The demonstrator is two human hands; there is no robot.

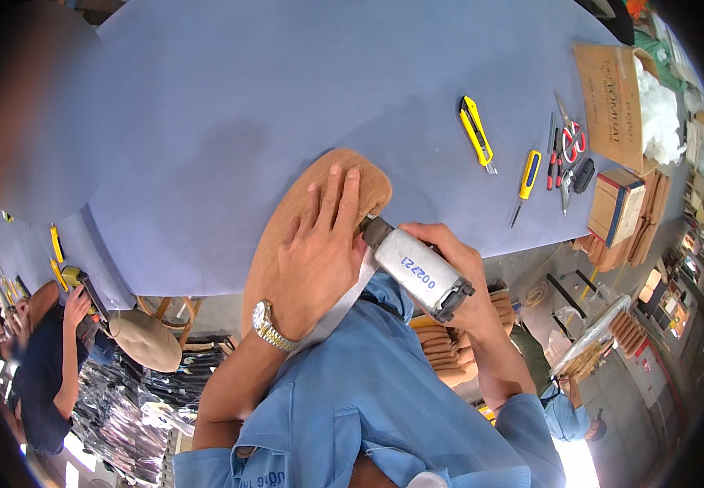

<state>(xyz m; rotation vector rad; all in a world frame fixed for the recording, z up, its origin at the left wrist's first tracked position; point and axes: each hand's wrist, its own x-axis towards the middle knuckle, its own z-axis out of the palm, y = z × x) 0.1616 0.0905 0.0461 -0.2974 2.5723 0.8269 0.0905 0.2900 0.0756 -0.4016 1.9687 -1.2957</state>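
A curved brown fabric-covered panel (277, 226) rests at the near edge of the blue table. My left hand (319, 252) lies on it with fingers stretched out flat, pressing its top face. A grey-white staple gun (417, 272) with black ends is gripped in my right hand (462, 264). Its nose meets the panel's right edge, close to my left fingertips; the exact contact point is hidden. Below the nose a pale strip (332, 313) runs along the panel's near edge, partly covered by my left hand and wrist.
On the blue table (352, 73) to the right lie a yellow cutter (476, 134), a yellow-handled screwdriver (528, 180) and red-handled scissors (572, 140). Beyond them stand a carton of white stuffing (612, 106) and a small box (615, 207). At left, a co-worker's arm (67, 350) holds a tool.
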